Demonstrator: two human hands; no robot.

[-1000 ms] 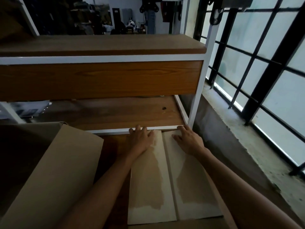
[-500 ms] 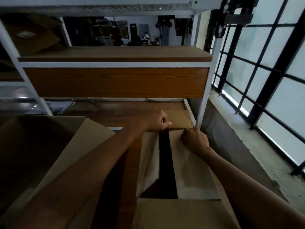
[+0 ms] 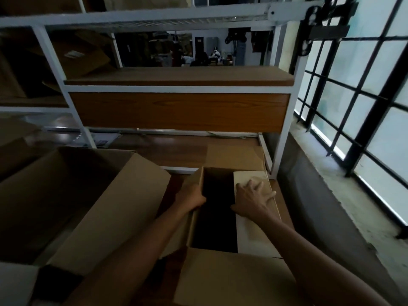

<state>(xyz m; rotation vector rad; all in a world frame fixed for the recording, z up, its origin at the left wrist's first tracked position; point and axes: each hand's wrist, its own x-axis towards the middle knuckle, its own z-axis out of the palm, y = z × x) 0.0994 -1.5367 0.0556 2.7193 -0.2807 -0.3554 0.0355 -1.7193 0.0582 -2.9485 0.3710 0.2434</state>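
- Box (image 3: 231, 273) stands on the desk (image 3: 172, 149) below the shelf (image 3: 178, 76), long axis pointing away from the person, mouth up.
- Left hand (image 3: 192, 198): grip clamped on the left flap (image 3: 195, 176).
- Right hand (image 3: 251, 200): flat, fingers apart, on the right flap (image 3: 254, 238).
- Carton label (image 3: 74, 54): too blurred to read.

left hand (image 3: 191, 198) grips left flap (image 3: 195, 178) | right hand (image 3: 251, 200) flat on right flap (image 3: 254, 236) | box (image 3: 231, 279) inside dark, contents unclear

Dark wooden worktop (image 3: 176, 149), cartons on deck.
There's a small open carton (image 3: 231, 277) sitting at the right end, near the white shelf post (image 3: 279, 140). A large open carton (image 3: 106, 206) fills the left side, and loose papers (image 3: 102, 140) lie at the back-left.
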